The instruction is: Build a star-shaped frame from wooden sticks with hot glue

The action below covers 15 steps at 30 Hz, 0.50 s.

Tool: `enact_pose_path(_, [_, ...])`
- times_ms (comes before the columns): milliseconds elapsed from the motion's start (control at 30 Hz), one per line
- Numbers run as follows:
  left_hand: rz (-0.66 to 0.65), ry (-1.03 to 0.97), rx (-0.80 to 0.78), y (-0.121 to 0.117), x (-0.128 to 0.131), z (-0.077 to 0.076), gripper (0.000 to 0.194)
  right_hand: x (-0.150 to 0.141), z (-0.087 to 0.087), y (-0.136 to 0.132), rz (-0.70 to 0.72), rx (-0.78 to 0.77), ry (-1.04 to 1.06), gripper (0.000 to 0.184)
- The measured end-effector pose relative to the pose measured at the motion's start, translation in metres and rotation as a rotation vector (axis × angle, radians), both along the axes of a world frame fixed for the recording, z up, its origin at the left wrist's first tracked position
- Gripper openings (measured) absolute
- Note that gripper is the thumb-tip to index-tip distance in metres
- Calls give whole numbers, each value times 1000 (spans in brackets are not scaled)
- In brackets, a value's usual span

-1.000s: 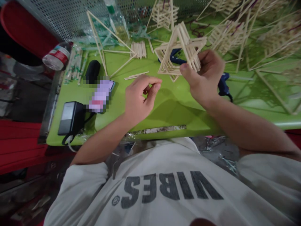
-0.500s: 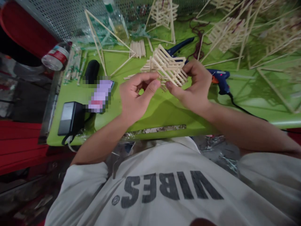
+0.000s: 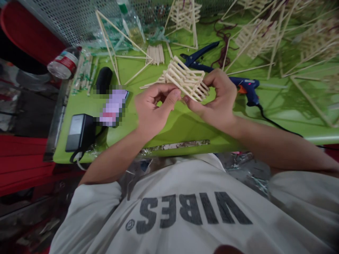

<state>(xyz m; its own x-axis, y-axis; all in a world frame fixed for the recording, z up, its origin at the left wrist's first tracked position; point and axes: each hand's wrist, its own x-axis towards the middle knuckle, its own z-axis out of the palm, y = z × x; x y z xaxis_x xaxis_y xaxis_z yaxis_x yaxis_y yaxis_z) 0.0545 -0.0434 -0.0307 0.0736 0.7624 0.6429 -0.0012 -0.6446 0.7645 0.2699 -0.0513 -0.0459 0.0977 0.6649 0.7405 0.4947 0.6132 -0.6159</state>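
Observation:
Between my two hands is a small latticed structure of stacked pale wooden sticks (image 3: 185, 76), held tilted above the green table. My right hand (image 3: 219, 100) grips its right side, thumb at the near edge and fingers curled around the far side. At the near left edge, my left hand (image 3: 156, 111) has thumb and forefinger pinched together against the structure; the exact contact is partly hidden. Behind the structure lie dark blue cutters (image 3: 198, 54). To the right of my right hand rests a blue glue gun (image 3: 249, 88) with an orange trigger.
A bundle of short sticks (image 3: 155, 54) and a stick triangle frame (image 3: 107, 46) are at the back. Finished-looking stick structures (image 3: 258, 37) crowd the back right. On the left are a phone (image 3: 113, 107), a black box-shaped device (image 3: 79, 132), a black cylinder (image 3: 104, 80) and a plastic bottle (image 3: 63, 65).
The stick structure has tilted and dropped slightly toward me and to the left, showing more of the cutters. My right hand has shifted a little with it; my left hand barely moved.

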Motion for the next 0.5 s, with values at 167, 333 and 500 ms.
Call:
enact_pose_path(167, [6,-19,58,6,0,-5,40,-1,1,-4,6,-41,-4,68])
enact_pose_path(333, [14,-29,138,2,1,4,44,3,-2,13,10,-90,188,73])
enact_pose_path(500, [-99,-174,205,8,2,0,40,23,6,35,-46,-82,343,79])
